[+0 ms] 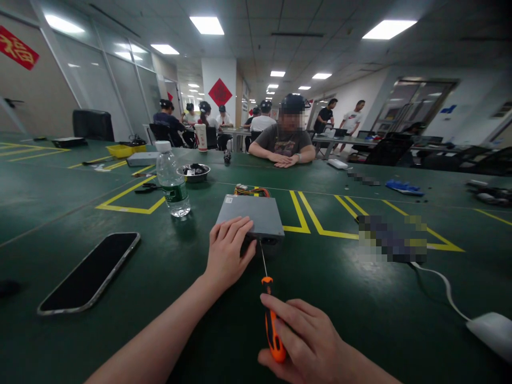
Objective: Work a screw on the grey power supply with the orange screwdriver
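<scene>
A grey metal box [256,213] with coloured wires [250,190] at its far end lies on the green table [340,298] in front of me. My left hand [228,253] rests on its near left corner, fingers curled over the edge, holding it down. My right hand [306,341] is closed round the orange handle of a screwdriver [270,314]. The screwdriver's thin shaft points at the near face of the box, and its tip touches or nearly touches it.
A black phone [90,272] lies at the left, a water bottle [173,181] and a small bowl [194,172] beyond it. A white mouse [492,330] with its cable sits at the right. A person [285,141] sits across the table; other people sit farther back.
</scene>
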`<state>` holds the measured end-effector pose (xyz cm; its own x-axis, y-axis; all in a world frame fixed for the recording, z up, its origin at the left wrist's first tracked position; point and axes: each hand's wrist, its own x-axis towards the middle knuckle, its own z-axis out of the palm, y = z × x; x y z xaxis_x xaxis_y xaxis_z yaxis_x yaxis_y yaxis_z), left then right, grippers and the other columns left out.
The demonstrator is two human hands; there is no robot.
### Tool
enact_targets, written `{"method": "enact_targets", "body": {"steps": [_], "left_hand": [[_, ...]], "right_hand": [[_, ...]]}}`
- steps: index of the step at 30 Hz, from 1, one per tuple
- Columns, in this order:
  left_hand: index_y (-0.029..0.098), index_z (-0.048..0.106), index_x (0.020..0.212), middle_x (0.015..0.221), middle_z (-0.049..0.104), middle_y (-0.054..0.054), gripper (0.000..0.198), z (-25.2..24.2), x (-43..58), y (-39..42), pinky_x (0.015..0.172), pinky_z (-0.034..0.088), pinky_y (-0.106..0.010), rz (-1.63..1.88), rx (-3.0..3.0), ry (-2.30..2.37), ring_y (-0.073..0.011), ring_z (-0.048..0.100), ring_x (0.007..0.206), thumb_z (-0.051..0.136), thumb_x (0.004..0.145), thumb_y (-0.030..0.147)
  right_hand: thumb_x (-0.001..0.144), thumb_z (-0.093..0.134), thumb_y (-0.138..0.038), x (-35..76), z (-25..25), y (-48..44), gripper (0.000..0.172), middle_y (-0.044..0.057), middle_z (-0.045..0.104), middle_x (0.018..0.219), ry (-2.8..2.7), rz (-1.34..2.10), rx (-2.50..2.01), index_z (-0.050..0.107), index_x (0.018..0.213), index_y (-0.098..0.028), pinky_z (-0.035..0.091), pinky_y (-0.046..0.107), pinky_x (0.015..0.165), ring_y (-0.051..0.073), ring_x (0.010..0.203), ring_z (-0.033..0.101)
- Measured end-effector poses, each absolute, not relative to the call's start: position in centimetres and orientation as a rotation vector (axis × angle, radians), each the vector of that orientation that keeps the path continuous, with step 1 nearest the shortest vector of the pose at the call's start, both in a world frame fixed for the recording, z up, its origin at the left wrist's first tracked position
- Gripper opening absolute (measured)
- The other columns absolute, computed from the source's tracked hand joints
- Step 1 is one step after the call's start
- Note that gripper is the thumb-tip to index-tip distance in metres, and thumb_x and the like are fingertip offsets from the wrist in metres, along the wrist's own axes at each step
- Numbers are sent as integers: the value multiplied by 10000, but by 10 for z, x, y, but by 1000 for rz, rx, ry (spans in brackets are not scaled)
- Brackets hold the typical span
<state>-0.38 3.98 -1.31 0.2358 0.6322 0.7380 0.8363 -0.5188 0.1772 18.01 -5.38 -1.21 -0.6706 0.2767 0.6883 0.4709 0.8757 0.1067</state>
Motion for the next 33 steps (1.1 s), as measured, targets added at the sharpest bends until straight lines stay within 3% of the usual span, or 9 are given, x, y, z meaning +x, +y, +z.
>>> {"method": "enact_targets", "body": {"steps": [6,12,16,19,23,26,30,33], "left_hand": [[245,512,1130,1193,592,-26,305,-15,0,42,946,273,-423,-1181,-2232,-1423,-224,479,1136,523,828,281],[243,514,1111,1187,593,-27,287,-15,1,42,934,274,-421,-1175,-2218,-1418,-225,484,1122,522,826,277],[238,513,1108,1190,591,-31,289,-16,1,41,931,272,-420,-1165,-2211,-1418,-225,481,1122,527,823,282],[244,514,1110,1192,590,-28,295,-16,2,41,936,266,-421,-1153,-2210,-1430,-226,479,1127,534,818,286],[247,522,1097,1193,589,-21,277,-15,2,41,946,266,-415,-1157,-2201,-1460,-218,482,1129,527,824,289],[247,523,1097,1196,587,-27,281,-14,2,41,943,269,-417,-1160,-2201,-1454,-221,481,1129,531,819,289],[248,522,1098,1190,592,-38,280,-14,2,40,929,277,-424,-1153,-2210,-1445,-233,478,1126,527,820,284],[248,521,1098,1185,594,-35,280,-14,2,40,923,281,-419,-1157,-2206,-1444,-230,479,1122,525,820,286]], "right_hand": [[953,371,-326,177,-4,-55,297,165,648,1025,-2438,-324,-591,547,1076,-120,529,257,740,175,965,622],[900,509,-309,180,-11,-52,215,190,649,991,-2319,-349,-529,534,948,-101,528,261,734,175,870,650],[924,439,-376,180,-8,-51,320,216,621,1043,-2339,-250,-559,484,1028,-78,520,259,776,190,965,621],[946,377,-320,177,-3,-53,284,194,615,1071,-2448,-270,-576,515,1072,-105,515,265,785,192,997,607],[926,449,-290,177,-5,-52,209,176,651,989,-2377,-393,-543,567,933,-118,527,266,719,163,809,654],[911,481,-322,179,-7,-51,222,192,652,979,-2304,-360,-549,540,855,-116,520,255,747,170,866,646],[947,360,-358,178,-3,-52,323,200,621,1066,-2433,-288,-558,521,1066,-104,519,283,782,200,1020,595],[947,368,-310,177,-1,-53,279,189,630,1052,-2458,-333,-546,545,1069,-132,525,288,755,188,933,632]]}}
